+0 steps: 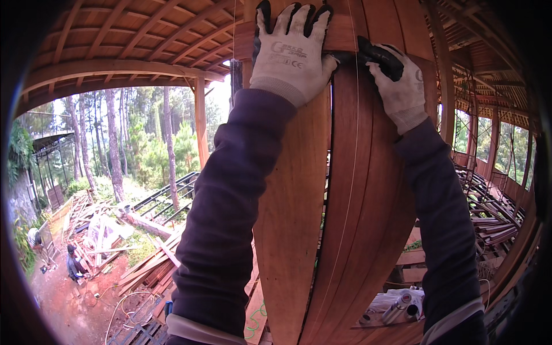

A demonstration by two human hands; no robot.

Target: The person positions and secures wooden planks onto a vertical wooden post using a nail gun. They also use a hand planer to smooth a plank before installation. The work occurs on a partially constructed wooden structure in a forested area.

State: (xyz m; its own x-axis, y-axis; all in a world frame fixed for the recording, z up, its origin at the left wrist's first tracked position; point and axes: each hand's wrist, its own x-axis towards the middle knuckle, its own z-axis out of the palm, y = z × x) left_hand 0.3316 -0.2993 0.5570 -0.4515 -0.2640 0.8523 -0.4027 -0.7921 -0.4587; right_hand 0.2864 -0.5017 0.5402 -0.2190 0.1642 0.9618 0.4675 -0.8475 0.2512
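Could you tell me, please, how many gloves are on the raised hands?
2: the left glove at top centre, and the right glove to its right, slightly lower. Neither seems hidden.

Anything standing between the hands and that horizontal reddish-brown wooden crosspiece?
Nothing visible blocks the pale-gloved left hand or pale-gloved right hand from the crosspiece. A thin pale upright string crosses in front, between the hands; whether the right hand touches it is unclear.

The gloved left hand (293, 54) lies flat, fingers spread, on a wooden crosspiece (344, 31); the gloved right hand (399, 86) curls its fingers near it. A thin string (356, 115) hangs before reddish planks (374, 184), which a dark gap (328, 167) parts from a paler plank (290, 213). At lower left, a person (74, 265) is near scattered timber (150, 273).
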